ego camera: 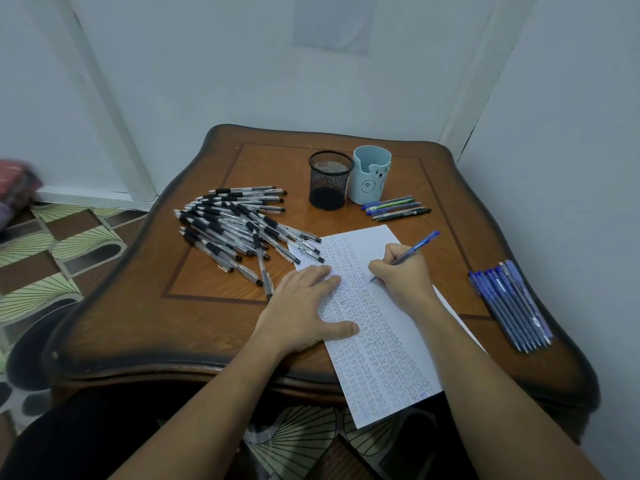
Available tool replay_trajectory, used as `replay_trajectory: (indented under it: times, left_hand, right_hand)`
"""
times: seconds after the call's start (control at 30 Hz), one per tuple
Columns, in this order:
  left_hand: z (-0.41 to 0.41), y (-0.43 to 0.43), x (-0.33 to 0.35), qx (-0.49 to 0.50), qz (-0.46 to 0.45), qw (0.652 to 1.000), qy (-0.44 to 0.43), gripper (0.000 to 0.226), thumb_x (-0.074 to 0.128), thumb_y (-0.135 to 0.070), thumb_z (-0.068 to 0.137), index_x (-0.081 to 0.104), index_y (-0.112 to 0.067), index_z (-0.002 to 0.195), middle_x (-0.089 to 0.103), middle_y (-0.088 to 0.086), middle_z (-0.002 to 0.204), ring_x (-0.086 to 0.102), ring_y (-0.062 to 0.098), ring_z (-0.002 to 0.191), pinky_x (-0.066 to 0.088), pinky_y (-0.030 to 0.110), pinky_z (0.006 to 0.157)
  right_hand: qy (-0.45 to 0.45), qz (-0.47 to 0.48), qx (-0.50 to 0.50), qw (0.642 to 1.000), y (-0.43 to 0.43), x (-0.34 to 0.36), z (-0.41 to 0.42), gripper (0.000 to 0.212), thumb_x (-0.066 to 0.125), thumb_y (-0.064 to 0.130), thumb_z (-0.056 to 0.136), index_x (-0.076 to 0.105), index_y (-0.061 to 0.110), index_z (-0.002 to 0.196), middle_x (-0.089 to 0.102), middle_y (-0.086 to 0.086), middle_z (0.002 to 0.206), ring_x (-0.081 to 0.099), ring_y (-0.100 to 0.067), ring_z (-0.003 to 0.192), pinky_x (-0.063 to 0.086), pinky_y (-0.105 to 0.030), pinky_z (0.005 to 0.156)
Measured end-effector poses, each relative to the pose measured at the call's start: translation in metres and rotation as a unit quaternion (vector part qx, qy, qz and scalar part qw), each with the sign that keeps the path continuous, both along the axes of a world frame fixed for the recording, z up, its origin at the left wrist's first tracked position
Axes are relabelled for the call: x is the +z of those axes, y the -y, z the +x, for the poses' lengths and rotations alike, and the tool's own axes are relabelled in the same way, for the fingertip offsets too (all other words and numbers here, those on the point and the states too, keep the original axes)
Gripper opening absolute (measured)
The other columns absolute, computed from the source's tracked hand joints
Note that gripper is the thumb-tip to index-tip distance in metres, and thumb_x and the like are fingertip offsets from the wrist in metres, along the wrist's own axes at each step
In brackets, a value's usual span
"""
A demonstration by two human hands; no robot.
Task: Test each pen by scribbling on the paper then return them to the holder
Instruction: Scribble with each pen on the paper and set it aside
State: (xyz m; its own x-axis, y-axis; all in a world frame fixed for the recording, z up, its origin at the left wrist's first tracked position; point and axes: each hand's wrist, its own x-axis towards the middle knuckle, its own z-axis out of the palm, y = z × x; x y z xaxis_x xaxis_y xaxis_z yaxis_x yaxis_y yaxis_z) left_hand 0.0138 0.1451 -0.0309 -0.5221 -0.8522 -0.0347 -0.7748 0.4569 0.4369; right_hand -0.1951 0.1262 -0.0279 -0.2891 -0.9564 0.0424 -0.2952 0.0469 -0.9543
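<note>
Paper (381, 358): lies under both hands, dense with scribbles; long axis runs away and slightly left, near end overhanging the table (138, 306).
Left hand (304, 306): flat, fingers spread, pressing the sheet's left edge.
Right hand (403, 271): fingers curled round a blue pen (420, 244).
Pen direction: tip down-left on the sheet, cap end up-right.
Holders: mesh cup (329, 180) and pale blue cup (370, 174), beyond both hands.
Black pens (235, 223): heaped left of the flat hand.

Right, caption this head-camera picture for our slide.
Testing a blue pen: right hand scribbles on white paper, left hand pressing it flat.
</note>
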Motion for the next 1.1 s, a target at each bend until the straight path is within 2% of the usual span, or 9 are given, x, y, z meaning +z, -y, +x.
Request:
replay_trajectory:
  times: [0.27, 0.5, 0.7, 0.87, 1.0, 1.1]
  left_hand:
    - [0.0002, 0.0006, -0.0002, -0.002, 0.000, 1.000, 0.002, 0.098, 0.045, -0.085, 0.069, 0.027, -0.033, 0.151, 0.017, -0.011, 0.160, 0.009, 0.009, 0.145, 0.005, 0.039, 0.120]
    - [0.0003, 0.0008, -0.0012, 0.000, 0.000, 1.000, 0.004, 0.099, 0.047, -0.086, 0.069, 0.027, -0.034, 0.151, 0.017, -0.011, 0.159, 0.009, 0.009, 0.145, 0.005, 0.039, 0.120]
    - [-0.0003, -0.0007, -0.0002, 0.000, -0.005, 1.000, -0.001, 0.101, 0.042, -0.086, 0.066, 0.029, -0.033, 0.150, 0.018, -0.012, 0.159, 0.010, 0.008, 0.144, 0.006, 0.037, 0.119]
    - [-0.0009, 0.0006, -0.0005, -0.001, -0.006, 1.000, 0.005, 0.101, 0.042, -0.087, 0.066, 0.028, -0.033, 0.150, 0.018, -0.011, 0.159, 0.010, 0.009, 0.144, 0.005, 0.037, 0.119]
    - [-0.0004, 0.0004, -0.0002, -0.001, -0.007, 1.000, 0.002, 0.103, 0.040, -0.088, 0.064, 0.029, -0.032, 0.150, 0.018, -0.011, 0.159, 0.010, 0.009, 0.145, 0.006, 0.038, 0.120]
    - [-0.0001, 0.0012, -0.0006, -0.002, -0.010, 1.000, 0.007, 0.107, 0.035, -0.091, 0.061, 0.029, -0.033, 0.150, 0.019, -0.011, 0.159, 0.011, 0.009, 0.144, 0.006, 0.037, 0.119]
  right_hand:
    - [-0.020, 0.003, 0.004, 1.000, -0.0033, 0.0053, 0.0039, 0.031, 0.067, -0.005, 0.077, 0.044, 0.007, 0.062, 0.034, -0.010, 0.060, 0.039, -0.011, 0.051, 0.038, -0.017, 0.045]
    - [-0.027, 0.007, -0.005, 1.000, -0.0020, 0.0042, 0.0027, 0.035, 0.067, -0.003, 0.077, 0.041, 0.012, 0.058, 0.035, -0.007, 0.058, 0.042, -0.011, 0.051, 0.039, -0.024, 0.049]
    - [-0.010, 0.012, 0.004, 1.000, -0.0043, 0.0065, 0.0043, 0.027, 0.065, -0.006, 0.079, 0.045, 0.006, 0.065, 0.032, -0.011, 0.064, 0.041, -0.010, 0.051, 0.039, -0.016, 0.044]
    - [-0.008, 0.009, 0.005, 1.000, -0.0035, 0.0047, 0.0042, 0.034, 0.064, -0.007, 0.078, 0.038, 0.009, 0.061, 0.027, -0.010, 0.062, 0.034, -0.021, 0.061, 0.036, -0.019, 0.045]
    - [-0.019, 0.008, 0.000, 1.000, -0.0031, 0.0046, 0.0044, 0.034, 0.066, -0.003, 0.078, 0.040, 0.012, 0.060, 0.032, -0.010, 0.061, 0.040, -0.019, 0.059, 0.038, -0.028, 0.054]
    - [-0.007, 0.008, 0.005, 1.000, -0.0036, 0.0043, 0.0044, 0.041, 0.065, -0.004, 0.077, 0.035, 0.015, 0.057, 0.028, -0.007, 0.059, 0.034, -0.018, 0.057, 0.035, -0.026, 0.052]
